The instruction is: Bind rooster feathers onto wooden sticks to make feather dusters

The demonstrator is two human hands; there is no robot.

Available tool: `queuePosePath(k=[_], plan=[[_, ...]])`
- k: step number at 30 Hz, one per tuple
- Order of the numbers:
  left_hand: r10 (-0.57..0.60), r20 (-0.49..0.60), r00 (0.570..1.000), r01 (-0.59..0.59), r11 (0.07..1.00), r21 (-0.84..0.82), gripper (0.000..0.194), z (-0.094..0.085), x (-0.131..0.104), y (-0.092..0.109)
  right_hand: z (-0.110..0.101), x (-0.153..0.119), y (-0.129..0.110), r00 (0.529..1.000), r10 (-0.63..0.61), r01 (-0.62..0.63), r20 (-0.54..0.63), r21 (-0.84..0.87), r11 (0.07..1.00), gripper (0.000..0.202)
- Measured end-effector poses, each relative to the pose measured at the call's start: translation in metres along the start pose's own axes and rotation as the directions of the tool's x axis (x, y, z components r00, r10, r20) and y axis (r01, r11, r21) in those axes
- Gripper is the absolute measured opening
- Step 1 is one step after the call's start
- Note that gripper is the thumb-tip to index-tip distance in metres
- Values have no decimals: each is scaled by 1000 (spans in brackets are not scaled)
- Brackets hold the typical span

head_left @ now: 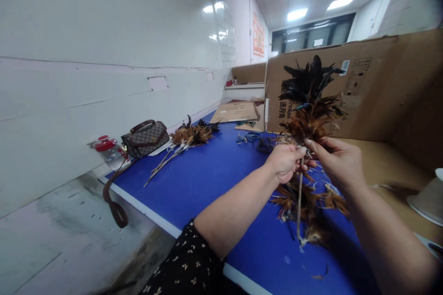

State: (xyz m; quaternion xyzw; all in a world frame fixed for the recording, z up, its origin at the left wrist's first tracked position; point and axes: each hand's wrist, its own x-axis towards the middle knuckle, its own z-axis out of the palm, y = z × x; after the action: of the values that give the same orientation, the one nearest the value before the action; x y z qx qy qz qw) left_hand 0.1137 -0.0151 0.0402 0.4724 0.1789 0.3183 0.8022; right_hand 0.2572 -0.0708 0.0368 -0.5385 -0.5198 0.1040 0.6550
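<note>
My left hand (288,162) is closed around the thin stick of a feather duster (309,122), just below its feathers. The duster stands upright, with black plumes at the top and brown ones lower down. My right hand (341,161) pinches at the base of the brown feathers, thumb and fingers pressed together there. Whether a single feather or tie is between those fingers is too small to tell. Under my hands, loose brown feathers (311,207) lie on the blue table (214,193).
Finished-looking feather dusters (194,134) lie at the left beside a checked handbag (145,138) and a red-lidded bottle (110,151). Blue scissors-like handles (248,137) lie near flat cardboard (237,111). A cardboard box (367,87) stands behind my hands; a white spool (427,200) is at right.
</note>
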Motion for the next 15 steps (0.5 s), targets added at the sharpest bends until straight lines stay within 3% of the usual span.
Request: queuePosePath(k=[10,15], plan=[[26,2,1000,-26,999,23,26,-8,5,-3,-2,2,2,996,-84,77,-42,-148,986,38],[14,22,1000,-15,999,34,28,-8,4,-3,-1,4,7,993,-100,90,-67,-141,986,32]])
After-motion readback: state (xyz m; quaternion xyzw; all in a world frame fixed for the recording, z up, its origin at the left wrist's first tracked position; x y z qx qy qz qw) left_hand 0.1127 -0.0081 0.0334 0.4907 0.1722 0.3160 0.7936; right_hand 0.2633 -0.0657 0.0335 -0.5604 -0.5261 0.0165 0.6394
